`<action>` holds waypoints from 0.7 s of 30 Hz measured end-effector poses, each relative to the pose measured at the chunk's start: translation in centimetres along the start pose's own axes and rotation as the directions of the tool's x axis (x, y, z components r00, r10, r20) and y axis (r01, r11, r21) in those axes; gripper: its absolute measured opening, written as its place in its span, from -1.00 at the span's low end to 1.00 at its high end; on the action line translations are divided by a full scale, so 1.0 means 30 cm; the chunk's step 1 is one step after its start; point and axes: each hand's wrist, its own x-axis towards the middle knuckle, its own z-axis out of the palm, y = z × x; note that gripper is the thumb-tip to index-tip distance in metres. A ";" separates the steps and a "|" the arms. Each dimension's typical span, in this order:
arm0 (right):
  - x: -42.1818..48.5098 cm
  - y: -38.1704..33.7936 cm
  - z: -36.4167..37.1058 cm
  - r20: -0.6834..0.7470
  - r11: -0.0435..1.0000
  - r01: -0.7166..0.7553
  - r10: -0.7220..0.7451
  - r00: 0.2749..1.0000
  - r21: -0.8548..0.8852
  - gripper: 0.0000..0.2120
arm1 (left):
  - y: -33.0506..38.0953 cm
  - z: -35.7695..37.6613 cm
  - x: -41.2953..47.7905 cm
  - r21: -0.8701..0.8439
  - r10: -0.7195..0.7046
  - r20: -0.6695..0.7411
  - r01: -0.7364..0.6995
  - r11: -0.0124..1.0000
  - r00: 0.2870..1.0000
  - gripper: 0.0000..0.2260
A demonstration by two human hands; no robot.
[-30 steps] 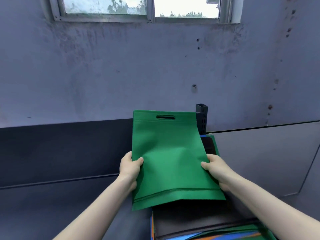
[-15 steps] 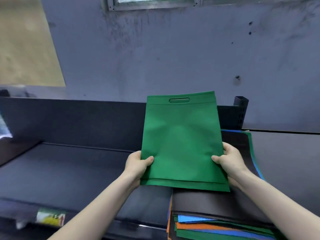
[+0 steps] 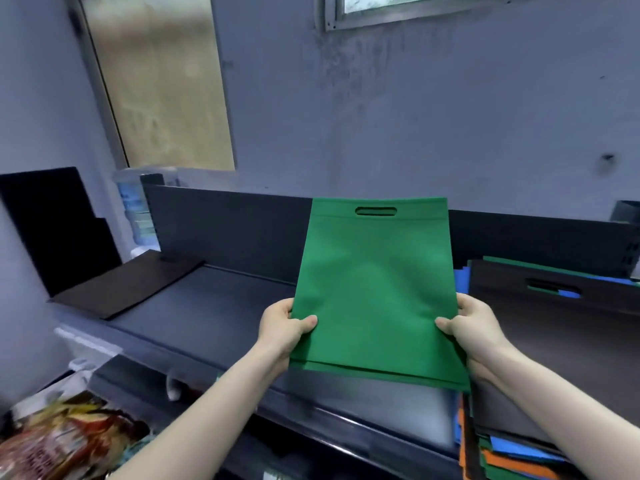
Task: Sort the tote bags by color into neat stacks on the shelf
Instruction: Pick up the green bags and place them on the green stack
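Both grips are on one green tote bag (image 3: 374, 292), held up in the air, face toward me, over the front of the shelf (image 3: 214, 317).

Left grip (image 3: 284, 329): pinching the bag's edge at 8 o'clock, thumb on the front face, fingers behind the cloth, out of sight.
Right grip (image 3: 476, 329): pinching the opposite edge at 4 o'clock, same way, thumb in front, fingers hidden behind.

The bag hangs flat and near upright, tilted slightly, with the bottom hem dropping toward 5 o'clock. The handle cut-out (image 3: 375, 212) is at 12 o'clock on the bag. The cloth has slight creasing through the middle and no folds.

At 3 o'clock of the bag, a mixed stack (image 3: 509, 455) sits on the shelf. A black tote bag (image 3: 554, 323) is on top, with blue and green showing through its handle slot and blue, orange and green edges sticking out below at 5 o'clock. The held bag's lower right corner overlaps the stack's near-left part in view; I can't tell whether they touch.

At 9 o'clock, well apart from the stack, a lone black bag (image 3: 128, 284) lies flat on the far left end of the shelf, its corner overhanging the front edge.

The shelf's dark back panel (image 3: 225, 226) runs behind all of it. There's a water jug (image 3: 135, 209) behind the panel's left end at 10 o'clock, a window frame (image 3: 450, 15) up at 1 o'clock on the grey wall, and a blurred printed packet (image 3: 62, 441) down at 7 o'clock, below shelf level.
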 end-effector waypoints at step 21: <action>-0.165 0.086 1.029 0.117 0.992 -0.105 0.112 0.987 -0.063 -0.65 | -0.057 -1.050 0.240 0.046 -0.054 -0.148 0.061 0.997 0.987 -0.86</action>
